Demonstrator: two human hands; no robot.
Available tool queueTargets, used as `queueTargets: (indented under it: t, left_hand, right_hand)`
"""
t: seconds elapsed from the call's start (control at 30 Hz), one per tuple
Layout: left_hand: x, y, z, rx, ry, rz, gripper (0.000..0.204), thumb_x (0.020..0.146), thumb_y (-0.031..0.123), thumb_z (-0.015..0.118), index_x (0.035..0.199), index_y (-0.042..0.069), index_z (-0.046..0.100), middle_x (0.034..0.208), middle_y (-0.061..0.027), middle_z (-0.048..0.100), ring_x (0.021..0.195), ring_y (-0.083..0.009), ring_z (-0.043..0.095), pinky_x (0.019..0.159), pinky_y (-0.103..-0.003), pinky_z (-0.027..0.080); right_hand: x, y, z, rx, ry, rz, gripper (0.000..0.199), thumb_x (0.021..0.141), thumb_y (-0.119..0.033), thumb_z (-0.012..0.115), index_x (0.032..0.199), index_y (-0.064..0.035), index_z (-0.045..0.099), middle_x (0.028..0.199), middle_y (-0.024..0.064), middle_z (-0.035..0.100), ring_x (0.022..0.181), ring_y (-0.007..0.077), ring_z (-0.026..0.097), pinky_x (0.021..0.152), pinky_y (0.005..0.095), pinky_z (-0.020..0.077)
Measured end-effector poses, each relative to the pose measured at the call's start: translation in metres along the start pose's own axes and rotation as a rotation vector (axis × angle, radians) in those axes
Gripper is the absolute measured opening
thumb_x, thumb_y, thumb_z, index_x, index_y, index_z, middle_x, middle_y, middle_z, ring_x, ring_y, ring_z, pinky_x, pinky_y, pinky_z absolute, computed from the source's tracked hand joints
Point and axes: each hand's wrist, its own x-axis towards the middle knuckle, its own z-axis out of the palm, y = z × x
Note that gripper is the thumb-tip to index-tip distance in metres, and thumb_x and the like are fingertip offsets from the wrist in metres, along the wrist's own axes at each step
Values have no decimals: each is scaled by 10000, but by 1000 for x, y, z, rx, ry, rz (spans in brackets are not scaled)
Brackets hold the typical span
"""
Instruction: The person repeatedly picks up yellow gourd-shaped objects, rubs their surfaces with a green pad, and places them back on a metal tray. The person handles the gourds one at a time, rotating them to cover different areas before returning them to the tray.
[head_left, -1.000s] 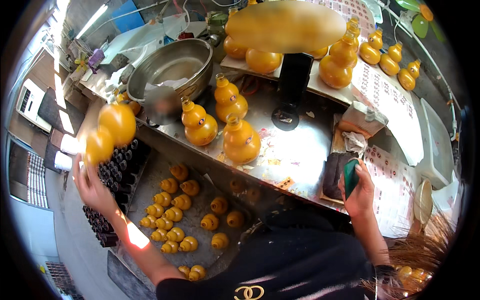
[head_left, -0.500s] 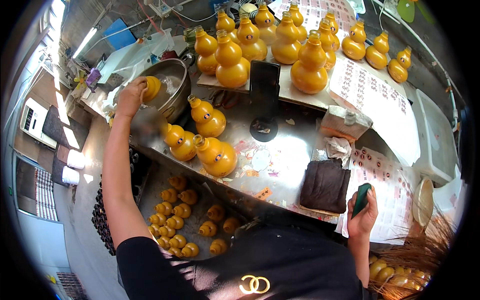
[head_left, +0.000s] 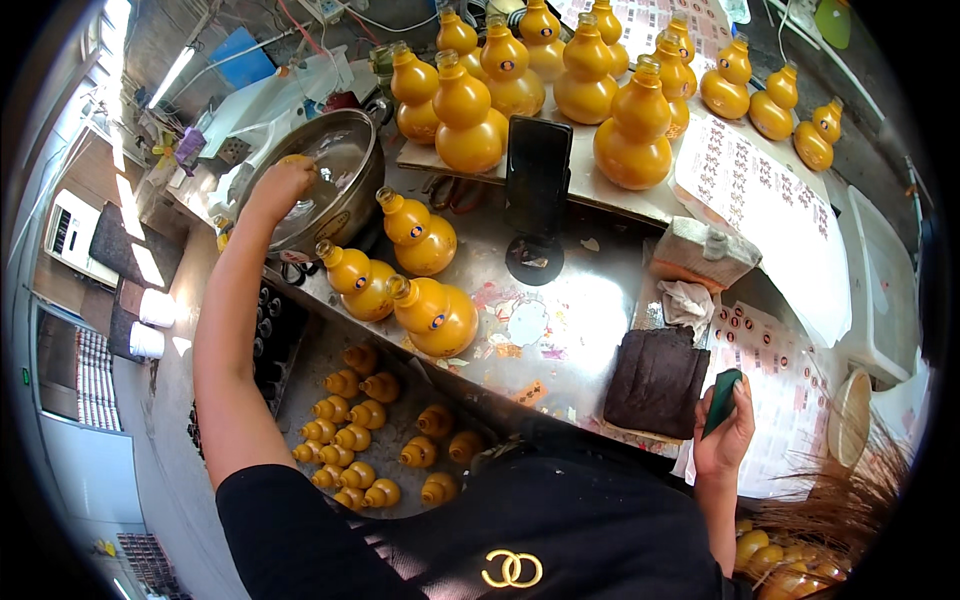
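Note:
My left hand (head_left: 285, 188) is closed over a wide metal basin (head_left: 372, 185) at the far left. A sliver of yellow gourd-shaped bottle (head_left: 295, 158) shows past the fingers; the hand hides most of it. Three more yellow gourd bottles stand or lean on the metal worktop next to the basin, the nearest gourd bottle (head_left: 440, 320) at the table's front edge. At the right, my right hand (head_left: 727, 435) grips a flat dark green scraper-like piece (head_left: 721, 402). Just left of it lies a dark brown folded pad (head_left: 655, 382).
A phone (head_left: 537, 170) stands upright mid-table. Behind it, several gourd bottles (head_left: 633, 140) crowd a raised board. Printed sticker sheets (head_left: 760, 190) and a white cloth (head_left: 688, 303) lie to the right. Below the table edge, many small gourd bottles (head_left: 340, 430) sit on the floor.
My left hand has carried the gourd bottle further over the basin, and the hand now covers most of it. The right hand still grips the green piece. The view has shifted slightly.

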Motion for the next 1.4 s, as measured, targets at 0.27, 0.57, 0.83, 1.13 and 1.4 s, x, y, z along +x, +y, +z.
queueTargets:
  t: [0.27,0.57,0.83,1.13,1.4]
  left_hand:
    - [6,-21,-10,19,121,5,81,790,126,622,852,74,617,977,-61,563,996,-254,571,777,-391,470]
    - [10,-50,24,-245,79,-254,253,784,141,618,1016,48,581,1021,-182,590,1018,-378,546,864,-469,436]
    - [-50,-150,48,22,409,-512,260,951,213,512,1086,-7,543,1038,-234,565,984,-393,545,879,-441,430]
    - [-6,88,-174,-709,690,-238,290,1018,301,419,1087,56,559,1091,-100,624,1059,-200,586,916,-348,474]
    - [129,400,-187,-1033,378,429,229,911,178,584,845,-11,473,768,-174,478,676,-294,474,654,-367,414]
  right_hand:
    - [-1,2,-3,-1,22,19,192,912,-209,534,1060,-89,514,800,7,544,628,101,492,533,240,368]
    - [-5,-3,-10,222,4,214,216,938,-338,476,1007,-154,565,868,17,597,736,213,562,593,326,411]
    - [-7,-40,28,9,-450,251,343,969,-293,492,757,-32,560,726,70,551,443,116,462,415,210,371]
    - [-41,-104,101,101,-1378,381,753,800,-583,657,1131,91,598,764,33,576,558,91,499,468,219,372]
    - [-61,-103,99,603,-1389,327,617,841,-322,703,1214,131,511,708,63,583,584,70,528,512,216,376]
